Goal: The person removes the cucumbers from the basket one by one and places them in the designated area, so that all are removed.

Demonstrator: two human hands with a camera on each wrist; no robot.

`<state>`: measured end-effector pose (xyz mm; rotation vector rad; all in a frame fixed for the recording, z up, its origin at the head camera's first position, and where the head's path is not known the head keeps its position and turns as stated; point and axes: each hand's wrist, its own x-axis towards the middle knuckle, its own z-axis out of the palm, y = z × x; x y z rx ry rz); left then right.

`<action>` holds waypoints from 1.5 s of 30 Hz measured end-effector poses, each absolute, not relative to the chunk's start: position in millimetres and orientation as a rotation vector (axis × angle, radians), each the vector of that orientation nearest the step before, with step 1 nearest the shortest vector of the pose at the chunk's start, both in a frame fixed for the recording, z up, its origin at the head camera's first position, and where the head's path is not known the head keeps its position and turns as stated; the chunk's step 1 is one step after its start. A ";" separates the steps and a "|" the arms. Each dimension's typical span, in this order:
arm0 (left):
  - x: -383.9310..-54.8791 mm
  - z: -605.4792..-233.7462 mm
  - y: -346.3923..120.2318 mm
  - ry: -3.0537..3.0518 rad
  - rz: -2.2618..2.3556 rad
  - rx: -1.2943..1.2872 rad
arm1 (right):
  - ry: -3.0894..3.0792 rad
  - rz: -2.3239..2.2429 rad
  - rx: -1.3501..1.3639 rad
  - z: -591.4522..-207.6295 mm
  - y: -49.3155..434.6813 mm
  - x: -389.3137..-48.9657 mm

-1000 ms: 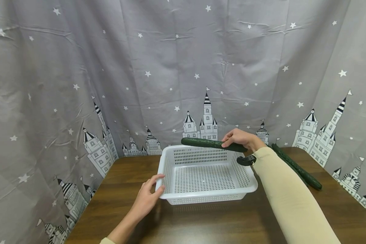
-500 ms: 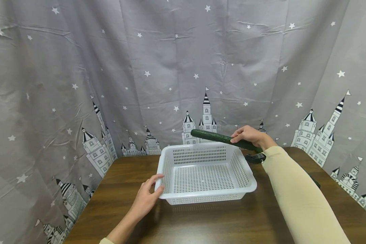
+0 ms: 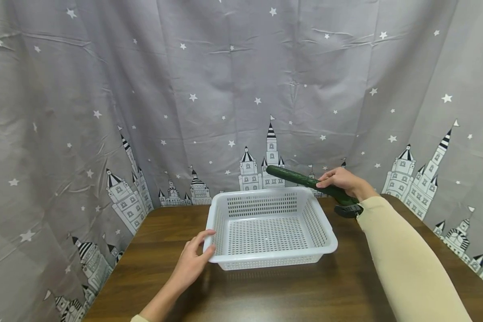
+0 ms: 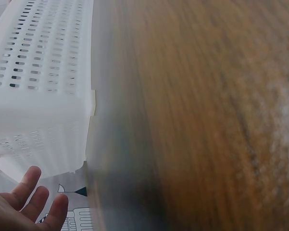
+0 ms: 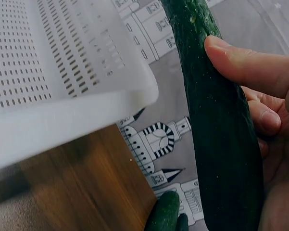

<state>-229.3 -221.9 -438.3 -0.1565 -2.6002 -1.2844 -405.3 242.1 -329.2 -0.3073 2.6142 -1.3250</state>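
Note:
A long dark green cucumber (image 3: 291,175) is held up, tilted, beyond the back right corner of a white plastic basket (image 3: 271,256). My right hand (image 3: 343,181) grips it toward its right end; in the right wrist view the thumb lies on the near side of the cucumber (image 5: 221,130), fingers behind. At the basket's left rim is my left hand (image 3: 191,256), thumb and index finger over the edge. Several of its fingers (image 4: 32,187) show below the basket's wall in the left wrist view. The basket's slotted floor shows bare.
Under the basket is a brown wooden table (image 3: 169,232). Low in the right wrist view lie the ends of two more cucumbers (image 5: 166,211), which the right arm hides in the head view. A grey curtain (image 3: 209,71) printed with castles and stars hangs behind and at both sides.
My right hand has carried the cucumber to the right, from over the basket's back rim, and its left end has tipped higher. The left hand and basket have stayed put.

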 end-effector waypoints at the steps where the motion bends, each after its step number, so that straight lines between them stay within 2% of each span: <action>1: -229.5 -438.3 -221.7 -2.601 -1.283 -0.157 | 2.615 -1.331 -0.301 -330.2 244.8 -404.6; 16: -231.0 -438.4 -221.2 -2.605 -1.261 -0.160 | 2.673 -1.365 -0.174 -346.2 282.1 -389.1; 27: -233.1 -437.7 -220.3 -2.610 -1.251 -0.143 | 2.731 -1.408 0.036 -376.5 300.3 -380.4; 38: -227.7 -439.2 -217.6 -2.605 -1.243 -0.138 | 2.774 -1.469 0.200 -414.6 295.2 -366.7; 45: -229.7 -441.3 -218.2 -2.591 -1.255 -0.137 | 2.872 -1.433 0.368 -425.0 286.8 -360.8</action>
